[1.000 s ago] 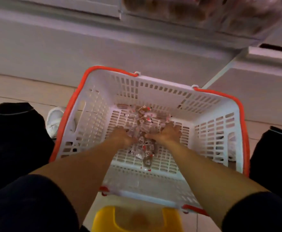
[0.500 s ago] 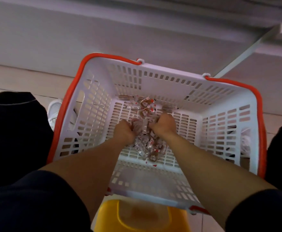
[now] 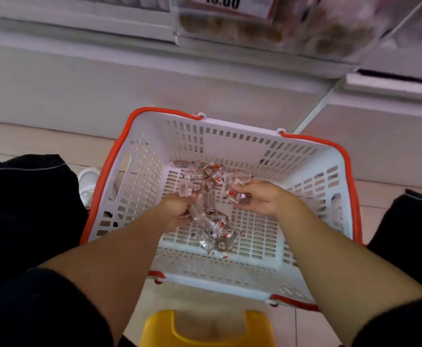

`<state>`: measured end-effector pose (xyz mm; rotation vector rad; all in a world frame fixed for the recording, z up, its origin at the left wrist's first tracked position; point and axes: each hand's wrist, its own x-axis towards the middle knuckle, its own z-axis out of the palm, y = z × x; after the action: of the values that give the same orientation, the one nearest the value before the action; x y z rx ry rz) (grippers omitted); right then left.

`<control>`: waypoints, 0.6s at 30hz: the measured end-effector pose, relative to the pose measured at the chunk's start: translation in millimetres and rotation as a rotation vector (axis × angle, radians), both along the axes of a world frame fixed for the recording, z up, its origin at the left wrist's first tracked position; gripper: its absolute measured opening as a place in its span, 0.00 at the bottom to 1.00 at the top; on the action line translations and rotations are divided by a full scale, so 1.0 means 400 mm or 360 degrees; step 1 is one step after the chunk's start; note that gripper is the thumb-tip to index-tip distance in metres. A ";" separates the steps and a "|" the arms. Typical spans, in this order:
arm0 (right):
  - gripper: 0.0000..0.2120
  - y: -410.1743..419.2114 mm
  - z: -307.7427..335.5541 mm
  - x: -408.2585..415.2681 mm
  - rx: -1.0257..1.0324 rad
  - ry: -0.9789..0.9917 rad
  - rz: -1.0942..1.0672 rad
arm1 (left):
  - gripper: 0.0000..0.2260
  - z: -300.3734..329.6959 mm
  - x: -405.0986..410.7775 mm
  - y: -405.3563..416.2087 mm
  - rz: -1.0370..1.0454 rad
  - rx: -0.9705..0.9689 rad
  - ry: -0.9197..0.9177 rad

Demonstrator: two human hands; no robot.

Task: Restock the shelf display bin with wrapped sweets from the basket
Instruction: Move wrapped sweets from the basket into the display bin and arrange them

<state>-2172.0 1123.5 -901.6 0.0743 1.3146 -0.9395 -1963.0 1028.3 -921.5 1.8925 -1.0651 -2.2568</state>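
Pale floor tiles (image 3: pixel 29 144) run under you, with the white base of the shelf unit (image 3: pixel 104 78) straight ahead and a clear display bin (image 3: pixel 267 28) of brownish sweets hanging blurred at the top edge, a price label (image 3: pixel 230 3) on its front. Your basket (image 3: pixel 230 144), white with an orange rim, sits on the floor just before that base, and a yellow stool (image 3: pixel 205 329) shows at the near edge below it. Loose wrapped sweets (image 3: pixel 217 234) lie scattered along the middle of the basket's bottom, from the far wall toward the near one. Your left hand (image 3: pixel 177 211) is down inside the basket, fingers curled round a bunch of clear-wrapped sweets. Your right hand (image 3: pixel 257 196) is beside it, slightly raised, palm turned inward, fingers curled and pinching a few wrappers. A white shoe (image 3: pixel 87 181) shows left of the basket.
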 end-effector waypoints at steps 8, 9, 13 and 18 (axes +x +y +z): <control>0.08 0.000 0.177 0.044 -0.0437 -0.0082 0.0023 | 0.12 0.154 -0.100 0.017 -0.0117 -0.0317 0.0379; 0.08 0.000 0.199 0.053 -0.0442 0.0025 0.0148 | 0.13 0.169 -0.111 0.023 -0.0144 -0.0385 0.0388; 0.09 0.007 0.263 0.087 -0.0375 0.0462 0.0455 | 0.13 0.212 -0.132 0.054 -0.0035 -0.0553 0.0526; 0.08 0.026 0.281 0.122 -0.0435 0.0408 0.0330 | 0.15 0.230 -0.147 0.059 0.0213 -0.0598 0.0567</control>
<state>-2123.3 1133.8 -789.2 -0.3982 1.3841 -0.9631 -2022.0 1051.7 -829.4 1.3182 -1.1614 -2.0362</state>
